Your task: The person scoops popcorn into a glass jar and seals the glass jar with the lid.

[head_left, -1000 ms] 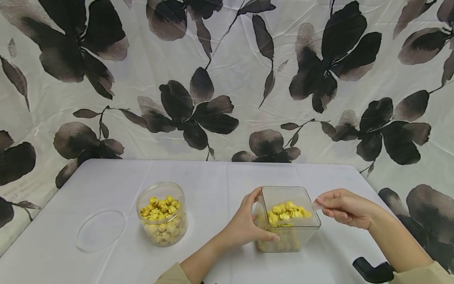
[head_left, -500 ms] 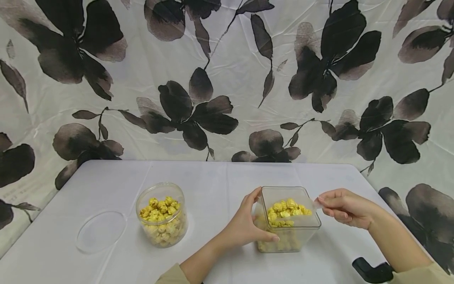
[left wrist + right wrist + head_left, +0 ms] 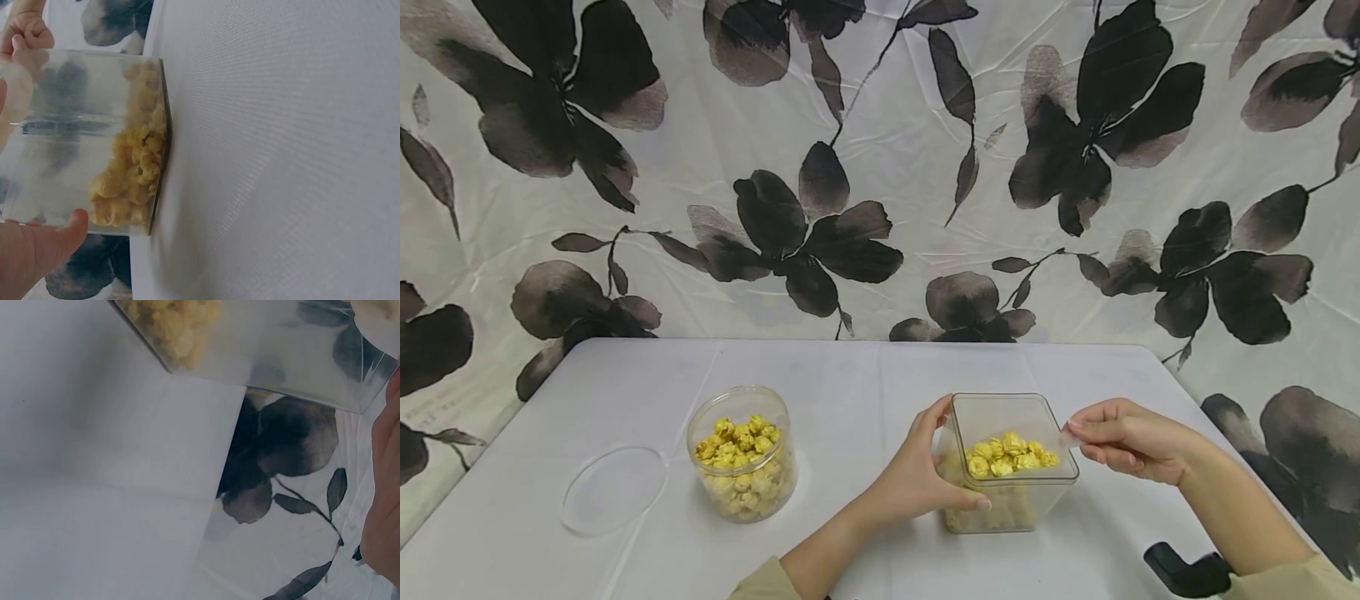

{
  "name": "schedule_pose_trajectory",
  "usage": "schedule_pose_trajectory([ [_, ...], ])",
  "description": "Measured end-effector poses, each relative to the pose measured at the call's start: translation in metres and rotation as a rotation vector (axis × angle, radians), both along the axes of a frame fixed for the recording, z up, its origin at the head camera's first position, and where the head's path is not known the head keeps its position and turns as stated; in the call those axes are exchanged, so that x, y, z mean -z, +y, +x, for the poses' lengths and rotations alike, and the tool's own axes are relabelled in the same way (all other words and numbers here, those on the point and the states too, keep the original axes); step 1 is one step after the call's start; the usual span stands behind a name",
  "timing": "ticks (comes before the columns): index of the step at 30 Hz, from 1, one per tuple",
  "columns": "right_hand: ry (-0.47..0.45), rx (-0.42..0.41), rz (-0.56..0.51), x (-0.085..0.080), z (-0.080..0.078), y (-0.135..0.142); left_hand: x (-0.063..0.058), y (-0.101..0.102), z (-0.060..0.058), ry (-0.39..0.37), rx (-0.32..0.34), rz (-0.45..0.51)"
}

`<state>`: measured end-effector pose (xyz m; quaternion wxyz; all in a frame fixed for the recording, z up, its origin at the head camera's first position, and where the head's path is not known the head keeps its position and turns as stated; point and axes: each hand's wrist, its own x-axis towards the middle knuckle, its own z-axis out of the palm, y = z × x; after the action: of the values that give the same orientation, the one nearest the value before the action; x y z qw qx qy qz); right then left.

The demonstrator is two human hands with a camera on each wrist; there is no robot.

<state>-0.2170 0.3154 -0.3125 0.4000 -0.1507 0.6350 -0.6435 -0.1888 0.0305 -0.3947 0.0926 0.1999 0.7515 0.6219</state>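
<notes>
A clear square container [image 3: 1011,508], partly filled with yellow popcorn [image 3: 1011,454], stands on the table. My left hand [image 3: 910,475] grips its left side, thumb on the front wall and fingers behind. In the left wrist view, popcorn lies low against the base, beneath bare clear wall. At the container's right rim my right hand [image 3: 1135,437] pinches the end of a translucent spoon-like utensil [image 3: 1070,436]. Its other end is hard to make out; a pale rounded shape [image 3: 381,322] shows behind the clear wall in the right wrist view.
A round clear jar [image 3: 745,492] of popcorn stands left of the left hand. Farther left a clear round lid [image 3: 615,492] lies flat. A black object [image 3: 1187,572] sits by the right forearm. A floral cloth [image 3: 880,125] hangs behind the white table [image 3: 842,367].
The popcorn heap in the square container has shifted and looks lower at the back. My right fingertips have moved very slightly; the left hand keeps its grip in place.
</notes>
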Motion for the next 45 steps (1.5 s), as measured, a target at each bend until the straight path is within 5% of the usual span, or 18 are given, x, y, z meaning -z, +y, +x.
schedule_pose_trajectory([
  [21, -0.117, -0.016, -0.127, 0.007, -0.001, 0.009, 0.001, 0.000, 0.001, -0.008, -0.002, -0.010],
  [45, -0.031, -0.024, -0.169, -0.002, -0.004, 0.018, 0.001, 0.001, -0.001, -0.001, 0.001, -0.010],
])
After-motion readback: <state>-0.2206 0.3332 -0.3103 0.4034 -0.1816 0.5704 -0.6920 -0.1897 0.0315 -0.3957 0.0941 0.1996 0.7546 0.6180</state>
